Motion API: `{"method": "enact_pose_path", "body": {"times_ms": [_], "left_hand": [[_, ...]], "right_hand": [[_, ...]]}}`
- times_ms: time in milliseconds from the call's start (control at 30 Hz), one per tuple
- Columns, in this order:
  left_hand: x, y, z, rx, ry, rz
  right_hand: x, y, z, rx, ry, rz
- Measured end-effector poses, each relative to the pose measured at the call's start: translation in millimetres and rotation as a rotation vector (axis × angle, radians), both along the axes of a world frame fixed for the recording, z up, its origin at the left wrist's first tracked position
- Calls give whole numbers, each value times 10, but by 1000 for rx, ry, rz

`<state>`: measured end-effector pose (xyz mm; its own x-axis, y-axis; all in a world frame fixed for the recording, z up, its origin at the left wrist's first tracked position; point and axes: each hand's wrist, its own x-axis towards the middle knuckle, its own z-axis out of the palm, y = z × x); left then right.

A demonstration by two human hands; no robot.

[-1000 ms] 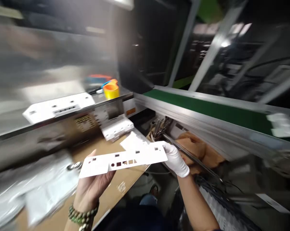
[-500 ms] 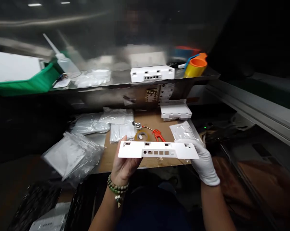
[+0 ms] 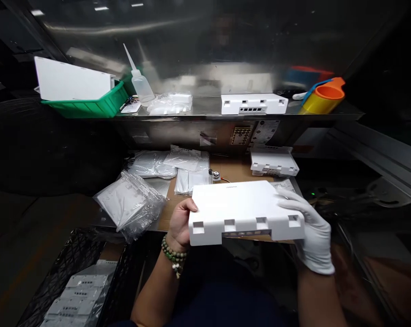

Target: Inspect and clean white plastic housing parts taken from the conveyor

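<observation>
Two hands are holding the white box [image 3: 241, 206] over the cardboard mat [image 3: 233, 170]: our bare left hand [image 3: 181, 221] and gloved right hand [image 3: 311, 234] are gripping its ends. We are keeping it level.

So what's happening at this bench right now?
A person holds a flat white plastic housing by its two ends, over the edge of the bench. The bare left hand grips one end and the white-gloved right hand the other. Bagged parts lie to the left.
</observation>
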<state>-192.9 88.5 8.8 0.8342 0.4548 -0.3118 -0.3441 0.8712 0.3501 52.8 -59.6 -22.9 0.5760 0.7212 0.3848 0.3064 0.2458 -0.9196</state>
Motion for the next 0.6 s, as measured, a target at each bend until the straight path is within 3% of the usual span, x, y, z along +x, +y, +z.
{"method": "enact_pose_path", "body": {"times_ms": [100,267,433,600], "left_hand": [[-121,73,0,77,-46,-34],[-280,150,-13,120,60,66],[-380,166,-56,211,203,227],[-436,139,-58,287,204,240]], "right_hand": [[-132,42,114,53,76,-28],[-263,-73,133,-196,237,-154],[-346,-209,138,-291,142,-102],[-356,-260,104,-312,111,-135]]}}
